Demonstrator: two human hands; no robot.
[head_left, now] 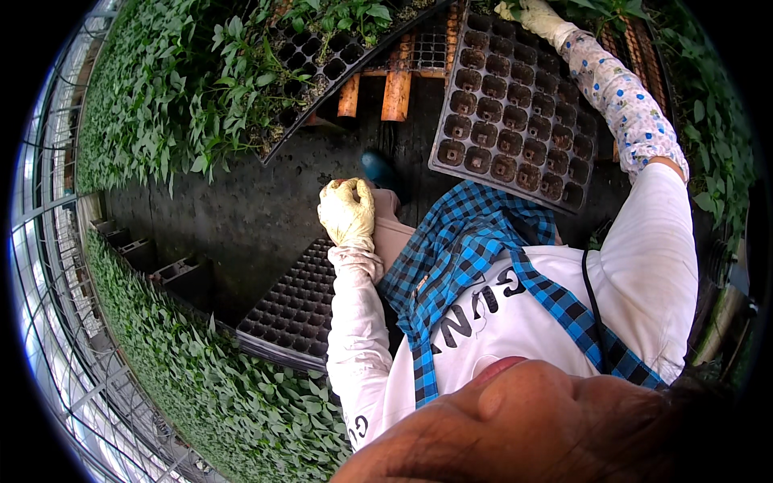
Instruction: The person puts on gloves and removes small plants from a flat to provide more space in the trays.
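My right hand (541, 19), in a pale work glove, grips the far edge of a black seedling tray (441, 158). Its square cells hold brown soil remains, and no seedlings show in them. The tray slants down from that hand toward my blue checked apron (439, 266). My left hand (346, 212), also gloved, is closed in front of my leg, apart from the tray. Whatever its fingers may hold is hidden. Beyond it, a second black tray (280, 138) with leafy green seedlings stands tilted.
Stacked black cell trays (290, 302) sit beside my left forearm. Dense green seedlings (185, 88) fill the far left, and more (233, 394) grow at the lower left. Orange-brown bars (395, 92) support things ahead. A blue boot (377, 167) stands on the dark floor (193, 217).
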